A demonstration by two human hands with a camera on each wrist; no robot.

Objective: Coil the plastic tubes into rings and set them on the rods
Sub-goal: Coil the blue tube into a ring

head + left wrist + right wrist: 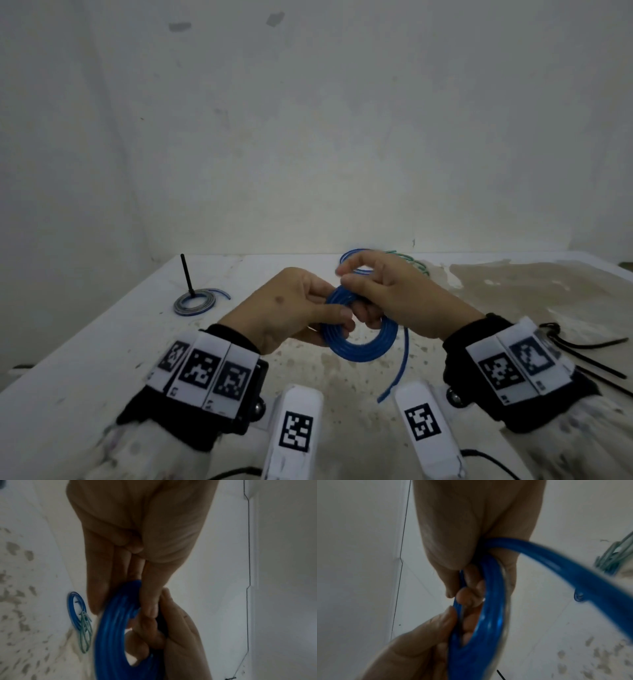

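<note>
A blue plastic tube point(363, 349) is wound into a ring above the middle of the table, with a loose tail point(400, 370) hanging down to the right. My left hand point(301, 308) pinches the ring's left side between thumb and fingers. My right hand point(383, 291) grips the ring's upper right, fingers curled through its hole. Both wrist views show the blue ring point(116, 628) point(486, 601) between the two hands. A black rod point(187, 275) stands upright at the far left, with a grey and blue coil point(195, 302) round its base.
More blue and green tubes point(411, 262) lie at the back of the table, partly hidden behind my right hand. Black rods point(596, 363) lie flat at the right edge. The white table point(102, 342) is stained, and a white wall rises behind it.
</note>
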